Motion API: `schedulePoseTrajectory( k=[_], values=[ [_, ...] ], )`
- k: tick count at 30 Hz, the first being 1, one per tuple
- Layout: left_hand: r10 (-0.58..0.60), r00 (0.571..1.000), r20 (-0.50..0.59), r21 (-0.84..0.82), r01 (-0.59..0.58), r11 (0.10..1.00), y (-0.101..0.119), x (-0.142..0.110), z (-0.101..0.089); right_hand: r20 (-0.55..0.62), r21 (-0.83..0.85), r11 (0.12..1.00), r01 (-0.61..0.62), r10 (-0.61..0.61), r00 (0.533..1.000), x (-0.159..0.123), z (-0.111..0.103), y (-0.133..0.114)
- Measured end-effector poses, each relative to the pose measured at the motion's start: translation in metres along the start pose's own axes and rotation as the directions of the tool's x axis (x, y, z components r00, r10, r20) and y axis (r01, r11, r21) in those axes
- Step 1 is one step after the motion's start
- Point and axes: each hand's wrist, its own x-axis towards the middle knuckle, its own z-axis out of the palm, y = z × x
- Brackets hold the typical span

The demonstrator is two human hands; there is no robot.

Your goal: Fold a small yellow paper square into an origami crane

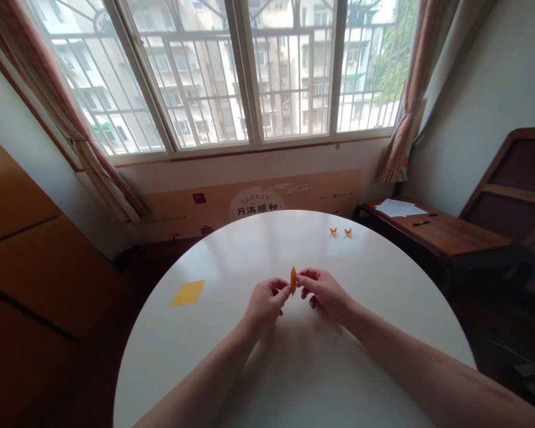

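- We identify one folded origami paper piece [293,282], orange, slim, tapering to a point at both ends.
- We find its individual creases too small to tell.
- We read its long axis as running up and down in view.
- We hold it between the left hand [270,298] and the right hand [324,288], fingertips at both sides.

Both hands [267,300] gripping folded orange paper [293,282], yellow sheet [188,293] to L, rnd white tbl [232,249]
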Motion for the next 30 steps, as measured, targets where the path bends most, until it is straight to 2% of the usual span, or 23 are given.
schedulePoseTrajectory(
  k=[9, 24, 30],
  values=[
    [0.005, 1.000, -0.012, -0.017, -0.005, 1.000, -0.0021, 0.0014, -0.0006, 0.088, -0.056, 0.998, 0.016, -0.011, 0.996, 0.0003, -0.0017, 0.0038],
    [0.070, 0.997, -0.022, 0.074, -0.068, 0.995, 0.0018, 0.0001, -0.0023, 0.127, -0.118, 0.993, 0.026, -0.010, 0.992, -0.0019, 0.0006, 0.0002],
    [0.100, 0.995, -0.025, 0.136, -0.096, 0.986, 0.0003, 0.0019, -0.0042, 0.105, -0.131, 0.991, 0.035, -0.021, 0.994, -0.0010, 0.0028, 0.0020]
  ],
)
